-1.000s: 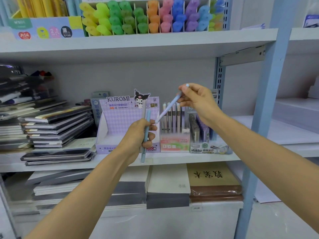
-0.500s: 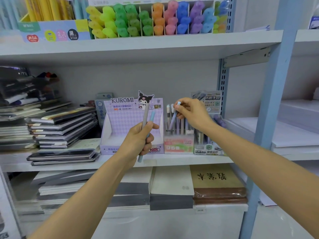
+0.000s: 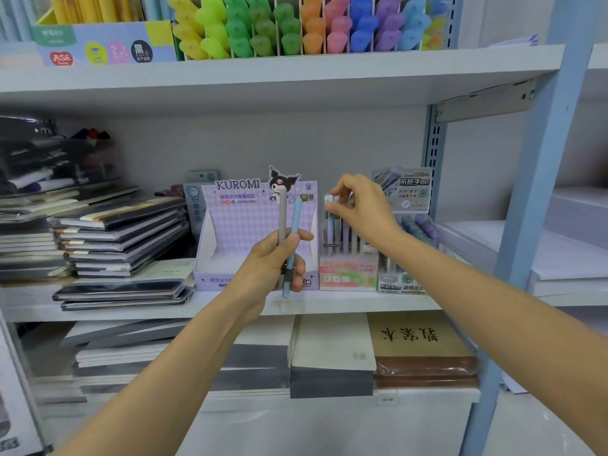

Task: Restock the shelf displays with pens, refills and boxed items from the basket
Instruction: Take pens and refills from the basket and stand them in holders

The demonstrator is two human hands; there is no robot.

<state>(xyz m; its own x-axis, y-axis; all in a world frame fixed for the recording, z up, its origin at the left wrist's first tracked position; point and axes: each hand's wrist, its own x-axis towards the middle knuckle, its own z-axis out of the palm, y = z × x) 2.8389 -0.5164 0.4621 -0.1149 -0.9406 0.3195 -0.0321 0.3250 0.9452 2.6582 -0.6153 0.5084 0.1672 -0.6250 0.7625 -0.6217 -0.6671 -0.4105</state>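
Item: slim pale blue pen (image 3: 330, 218), centre-right of frame. A second before, the right hand (image 3: 360, 209) carried it aslant in mid-air. At this moment it stood upright in the row inside the clear pink-and-green display box (image 3: 348, 274), with the fingertips pinching its cap. This pen was judged all but stocked.

The left hand (image 3: 271, 263), centre, gripped a grey pen (image 3: 282, 218) and a light blue pen (image 3: 295, 232), both yet to be shelved.

Room: lilac cardboard Kuromi box (image 3: 250, 232) just beside on the left, grey refill carton (image 3: 403, 284) on the right. Open air lay above, up to the white upper shelf (image 3: 263, 77).
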